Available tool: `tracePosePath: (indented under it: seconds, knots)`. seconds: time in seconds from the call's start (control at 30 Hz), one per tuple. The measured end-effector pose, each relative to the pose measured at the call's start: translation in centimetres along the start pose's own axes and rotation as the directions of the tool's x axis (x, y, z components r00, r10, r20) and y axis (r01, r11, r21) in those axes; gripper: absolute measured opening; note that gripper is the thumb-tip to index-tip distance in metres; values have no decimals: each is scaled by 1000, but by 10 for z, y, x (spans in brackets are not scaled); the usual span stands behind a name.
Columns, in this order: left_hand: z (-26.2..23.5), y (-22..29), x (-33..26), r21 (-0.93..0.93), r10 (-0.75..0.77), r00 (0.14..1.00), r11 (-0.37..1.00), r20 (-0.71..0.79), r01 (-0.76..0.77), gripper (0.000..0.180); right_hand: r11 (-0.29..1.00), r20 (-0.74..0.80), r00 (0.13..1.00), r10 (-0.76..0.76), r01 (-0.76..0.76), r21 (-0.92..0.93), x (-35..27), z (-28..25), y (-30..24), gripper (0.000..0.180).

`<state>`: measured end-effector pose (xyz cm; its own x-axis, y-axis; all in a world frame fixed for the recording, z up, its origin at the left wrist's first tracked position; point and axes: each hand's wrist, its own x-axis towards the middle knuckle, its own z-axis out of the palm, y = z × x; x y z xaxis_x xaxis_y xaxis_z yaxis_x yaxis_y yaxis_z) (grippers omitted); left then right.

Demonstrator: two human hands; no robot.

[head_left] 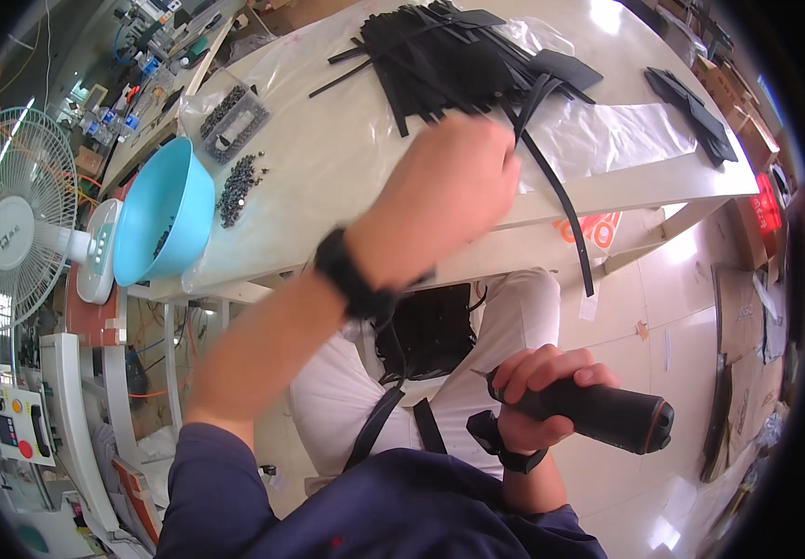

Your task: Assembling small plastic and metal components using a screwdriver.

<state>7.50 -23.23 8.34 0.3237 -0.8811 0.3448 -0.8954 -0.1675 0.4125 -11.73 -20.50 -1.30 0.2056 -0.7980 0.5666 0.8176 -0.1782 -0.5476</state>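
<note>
My left hand (463, 172) reaches across the front of the table, slightly blurred and closed, its fingertips at a long black strip (553, 182). That strip bends near the fingers, and its end hangs down past the table edge. A large pile of similar black strips (430, 70) lies just beyond this hand. Over my right thigh, my right hand (542, 396) is wrapped round a black cordless screwdriver (607, 416), whose thin bit points left. On my lap, between my thighs, is a dark flat piece (426, 331).
At left on the table (314, 163) stand a blue basin (169, 214), a clear box (235, 121) of small dark parts and a loose heap of them (237, 191). A white fan (16, 224) is at far left. Plastic film (626, 140) and flat black pieces (696, 112) lie at right.
</note>
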Motion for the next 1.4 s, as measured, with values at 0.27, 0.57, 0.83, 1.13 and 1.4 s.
tracePosePath:
  seconds: [0.27,0.57,0.83,1.13,1.4]
  knots:
    - [49,-21,109,288,-157,986,948,46,138,20,1000,18,1000,-4,4,-22,3,-16,-13,53]
    - [32,-16,76,-320,-335,940,899,-59,300,39,1000,7,1000,-9,9,-26,9,-23,-24,52]
    - [-14,-9,-94,-833,-608,780,349,147,429,38,1000,43,999,-3,2,11,6,-15,-28,52]
    - [22,-20,-205,-811,-446,678,-307,585,498,24,999,104,994,45,-47,20,-9,10,-23,51]
    - [57,-20,-207,-779,-286,738,-379,611,499,13,997,153,985,81,-78,-29,-19,15,-29,51]
